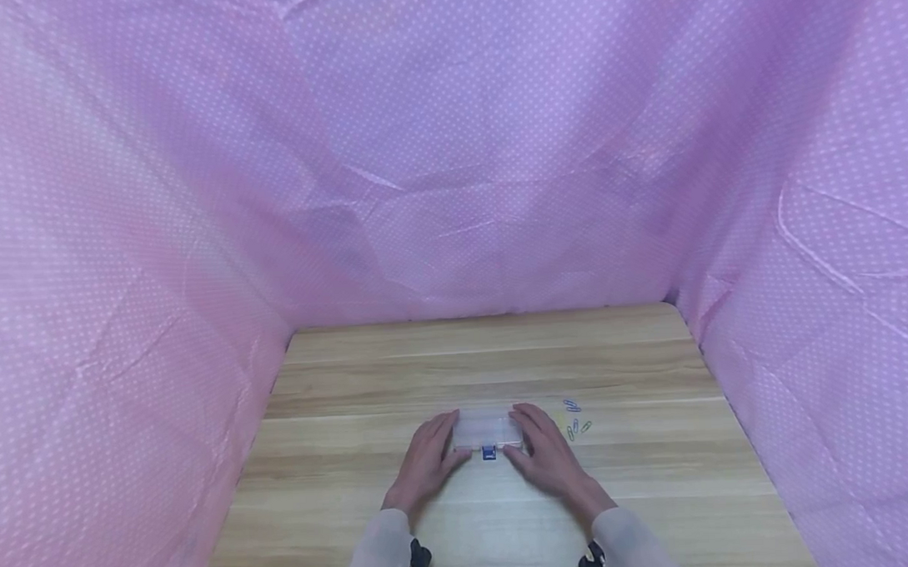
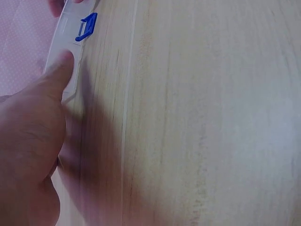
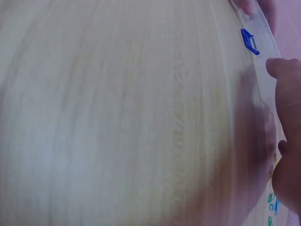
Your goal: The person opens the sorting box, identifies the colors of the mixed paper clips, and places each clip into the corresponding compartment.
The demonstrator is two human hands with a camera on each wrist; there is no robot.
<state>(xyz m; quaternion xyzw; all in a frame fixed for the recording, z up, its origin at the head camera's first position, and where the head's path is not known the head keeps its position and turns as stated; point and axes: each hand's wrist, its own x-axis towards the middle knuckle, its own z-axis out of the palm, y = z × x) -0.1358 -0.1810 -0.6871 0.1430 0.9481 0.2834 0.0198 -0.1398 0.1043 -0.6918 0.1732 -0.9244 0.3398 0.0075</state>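
Observation:
A clear plastic box [image 1: 487,430] lies on the wooden table between the two hands. On its near side is a blue latch [image 1: 489,453], which sticks outward in both wrist views. My left hand [image 1: 427,458] grips the box's left end, thumb along the near side and fingers around the far left part. At the other end, my right hand [image 1: 546,451] holds the box in a mirrored way, its thumb [image 3: 277,68] on the near side. Whether anything lies inside the box is too unclear to tell.
Several coloured paper clips [image 1: 575,426] lie loose on the wooden table [image 1: 352,379], just right of the right hand. Pink dotted cloth [image 1: 482,232] hangs around the table's back and sides.

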